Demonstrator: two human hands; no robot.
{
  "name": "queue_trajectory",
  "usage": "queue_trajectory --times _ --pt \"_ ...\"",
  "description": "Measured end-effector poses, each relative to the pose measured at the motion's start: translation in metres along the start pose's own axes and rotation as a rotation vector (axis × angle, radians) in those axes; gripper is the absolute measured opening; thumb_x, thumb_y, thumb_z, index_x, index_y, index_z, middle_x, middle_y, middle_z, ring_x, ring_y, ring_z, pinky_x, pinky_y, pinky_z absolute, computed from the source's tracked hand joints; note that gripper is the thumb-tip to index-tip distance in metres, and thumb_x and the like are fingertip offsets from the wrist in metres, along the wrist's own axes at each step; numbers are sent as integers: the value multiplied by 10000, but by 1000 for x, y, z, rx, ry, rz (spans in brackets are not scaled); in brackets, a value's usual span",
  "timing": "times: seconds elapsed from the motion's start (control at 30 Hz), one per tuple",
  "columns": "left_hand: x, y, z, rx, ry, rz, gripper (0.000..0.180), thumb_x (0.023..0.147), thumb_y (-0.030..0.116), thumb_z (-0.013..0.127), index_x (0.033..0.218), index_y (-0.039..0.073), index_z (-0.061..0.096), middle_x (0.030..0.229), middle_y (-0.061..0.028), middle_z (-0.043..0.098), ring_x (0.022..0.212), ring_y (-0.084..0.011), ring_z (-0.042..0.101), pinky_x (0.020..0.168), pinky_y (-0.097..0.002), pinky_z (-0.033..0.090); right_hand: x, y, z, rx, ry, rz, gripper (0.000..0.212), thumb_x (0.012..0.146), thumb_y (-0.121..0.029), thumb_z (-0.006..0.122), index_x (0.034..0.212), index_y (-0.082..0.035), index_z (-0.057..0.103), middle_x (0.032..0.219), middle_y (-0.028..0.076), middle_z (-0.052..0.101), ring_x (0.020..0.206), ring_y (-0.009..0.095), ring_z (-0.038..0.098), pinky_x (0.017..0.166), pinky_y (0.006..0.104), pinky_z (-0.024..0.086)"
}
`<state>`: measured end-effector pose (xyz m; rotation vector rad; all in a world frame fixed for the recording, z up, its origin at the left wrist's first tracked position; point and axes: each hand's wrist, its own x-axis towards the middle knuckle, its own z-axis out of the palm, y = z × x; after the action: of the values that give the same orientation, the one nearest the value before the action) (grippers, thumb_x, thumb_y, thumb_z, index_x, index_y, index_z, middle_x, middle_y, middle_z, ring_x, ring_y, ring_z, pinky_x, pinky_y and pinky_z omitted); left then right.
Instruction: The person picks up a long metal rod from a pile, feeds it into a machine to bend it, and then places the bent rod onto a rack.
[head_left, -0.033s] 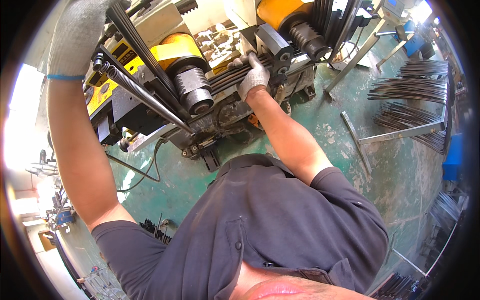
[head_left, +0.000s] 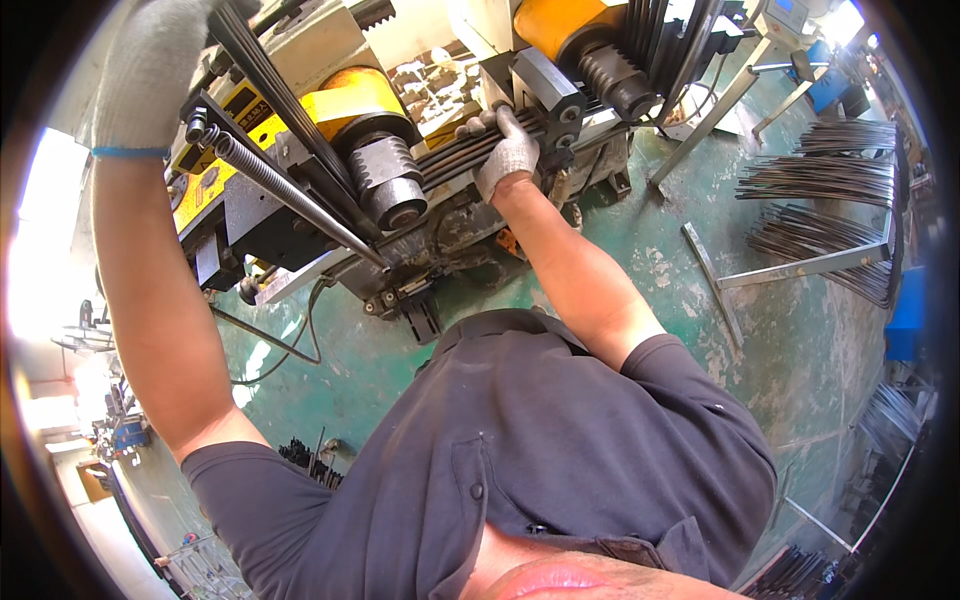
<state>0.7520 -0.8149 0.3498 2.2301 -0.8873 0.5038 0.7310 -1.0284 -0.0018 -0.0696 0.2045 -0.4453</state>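
My left hand [head_left: 158, 60], in a grey-white glove with a blue cuff, is at the top left edge, at the upper end of a steep bundle of dark metal rods [head_left: 270, 80]. Glove shows on both sides of the rods; most of the fingers are cut off by the edge. My right hand [head_left: 510, 158], gloved too, is closed over several dark rods [head_left: 455, 160] lying across the machine, beside a dark metal block [head_left: 548, 90]. A toothed steel cylinder [head_left: 385, 185] under a yellow housing [head_left: 360, 95] stands between my hands.
A coil spring on a bar [head_left: 290, 195] slants down below my left hand. A second toothed cylinder [head_left: 615, 80] lies right of my right hand. Rod bundles [head_left: 820, 180] rest on a metal stand [head_left: 810, 268] at the right. A cable [head_left: 315, 320] loops over the green floor.
My left forearm and glove have shifted very slightly left. My right hand stays on the rods.
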Motion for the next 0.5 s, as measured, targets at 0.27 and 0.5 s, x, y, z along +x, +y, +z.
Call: queue_trajectory --times 0.27,0.5 --pt "26 32 10 -137 155 25 306 934 157 595 1126 -67 674 941 -100 673 742 -132 568 712 -268 505 1 -3 1 3 48 -46 142 1078 -169 562 980 -66 552 812 36 550 717 218 561 724 417 520" --pt "49 -15 -1 1342 413 840 370 1062 251 573 767 88 726 674 -35 693 534 -102 594 607 -254 518 1 3 0 -33 48 -25 125 1105 -198 519 1053 -91 560 830 20 523 754 214 551 777 433 524"
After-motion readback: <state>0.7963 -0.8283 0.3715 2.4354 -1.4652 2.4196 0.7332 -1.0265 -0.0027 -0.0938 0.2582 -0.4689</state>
